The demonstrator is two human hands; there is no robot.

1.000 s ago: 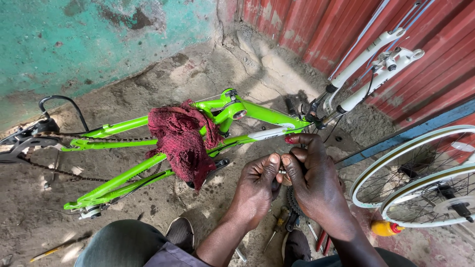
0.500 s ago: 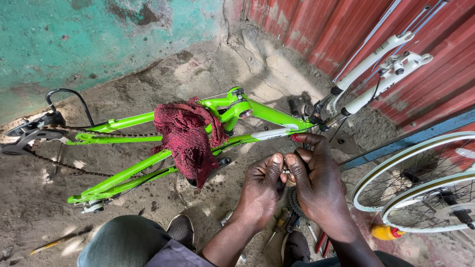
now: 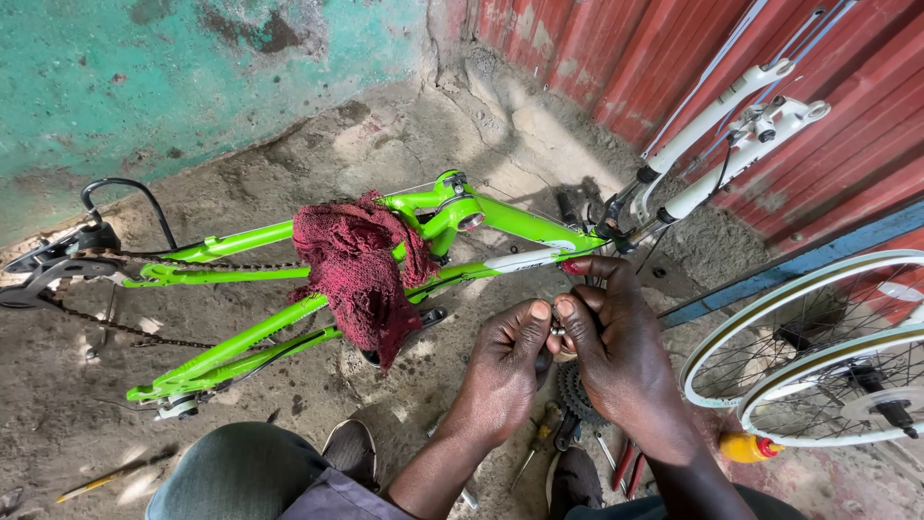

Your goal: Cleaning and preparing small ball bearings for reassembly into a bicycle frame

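Nearest the camera, left hand [image 3: 502, 371] and right hand [image 3: 616, 351] pressed together, fingertips pinching a small metal part [image 3: 556, 330], too small to identify. Just beneath, a toothed sprocket [image 3: 576, 393] and hand tools [image 3: 616, 467] on the dirt floor. Farther off, a green bicycle frame [image 3: 289, 332] lying flat, red rag [image 3: 361, 274] draped over. Far right, white wheels [image 3: 818, 356].

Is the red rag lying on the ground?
No, the red rag hangs over the green bike frame.
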